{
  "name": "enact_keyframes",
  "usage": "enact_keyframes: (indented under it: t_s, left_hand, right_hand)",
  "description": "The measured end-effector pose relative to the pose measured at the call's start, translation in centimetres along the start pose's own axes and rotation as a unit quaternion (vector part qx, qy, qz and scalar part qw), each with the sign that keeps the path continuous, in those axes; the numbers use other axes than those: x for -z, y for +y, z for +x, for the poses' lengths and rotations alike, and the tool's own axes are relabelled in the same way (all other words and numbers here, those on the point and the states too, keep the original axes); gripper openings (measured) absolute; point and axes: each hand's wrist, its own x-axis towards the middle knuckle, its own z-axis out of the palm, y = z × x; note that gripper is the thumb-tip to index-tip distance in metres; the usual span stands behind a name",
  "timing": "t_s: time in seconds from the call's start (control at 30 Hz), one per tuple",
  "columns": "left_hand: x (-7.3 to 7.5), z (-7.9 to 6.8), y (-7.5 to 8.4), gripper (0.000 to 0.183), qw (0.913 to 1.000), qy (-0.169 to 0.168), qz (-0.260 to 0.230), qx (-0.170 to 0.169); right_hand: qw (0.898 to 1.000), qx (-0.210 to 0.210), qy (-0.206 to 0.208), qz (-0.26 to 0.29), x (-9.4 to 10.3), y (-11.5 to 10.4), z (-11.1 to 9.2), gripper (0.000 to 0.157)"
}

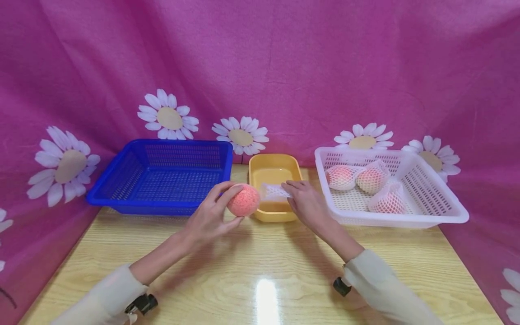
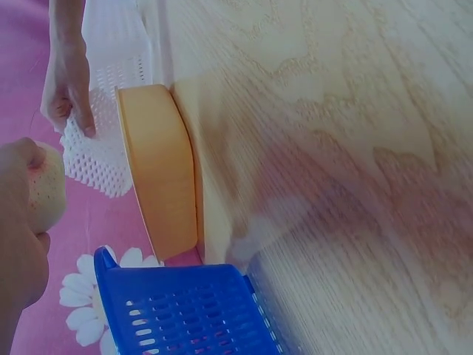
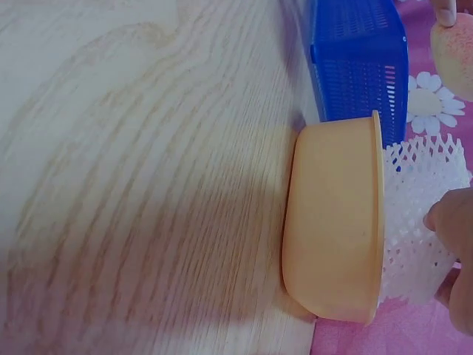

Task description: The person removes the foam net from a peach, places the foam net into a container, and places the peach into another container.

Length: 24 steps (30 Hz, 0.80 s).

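Observation:
A bare pinkish peach (image 1: pixel 243 200) is held by my left hand (image 1: pixel 212 212), thumb below and fingers over its top and side. In the left wrist view the pale side of the peach (image 2: pixel 47 189) shows past the fingers. My right hand (image 1: pixel 307 203) pinches a white foam fruit net (image 1: pixel 274 192) over the yellow tub (image 1: pixel 276 216). The net (image 3: pixel 420 222) hangs flattened and wide at the tub's rim in the right wrist view, with no fruit inside. Peach and net are apart.
A blue basket (image 1: pixel 162 208) stands left of the tub, its slotted floor bare. To the right, a white basket (image 1: pixel 406 220) contains three peaches (image 1: pixel 389 198) in foam nets. All stand on a wooden table (image 1: pixel 227 280) before a pink flowered cloth (image 1: pixel 284 67).

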Motion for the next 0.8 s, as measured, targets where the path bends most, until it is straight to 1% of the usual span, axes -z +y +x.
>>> enact_keyframes:
  t_s: [0.1,0.33,0.43,0.57,0.67,0.8]
  left_hand:
    - [0.2,0.1,-0.1,0.076,0.9999,0.006,0.007,-0.006]
    - [0.5,0.1,-0.2,0.077,1.0,0.002,-0.001,-0.002]
    - [0.6,0.1,-0.2,0.078,1.0,0.001,-0.004,-0.001]
    - [0.7,0.2,-0.2,0.078,1.0,0.0,0.001,-0.001]
    - [0.7,0.2,-0.3,0.079,1.0,0.002,0.005,-0.001]
    - [0.8,0.2,-0.6,0.079,0.9999,0.009,0.002,-0.004]
  right_hand:
    - [1.0,0.004,0.002,-0.011,-0.3,0.2,0.3,0.039]
    - [1.0,0.009,0.009,0.026,-1.2,0.5,0.7,0.037]
    - [0.999,0.013,0.014,0.027,-1.4,0.6,0.9,0.035]
    - [0.999,0.006,0.02,0.031,-1.8,0.7,1.2,0.03]
    - [0.999,0.0,0.014,0.031,-2.0,0.8,1.3,0.027]
    - [0.999,-0.012,-0.01,0.031,-2.3,0.7,1.3,0.025]
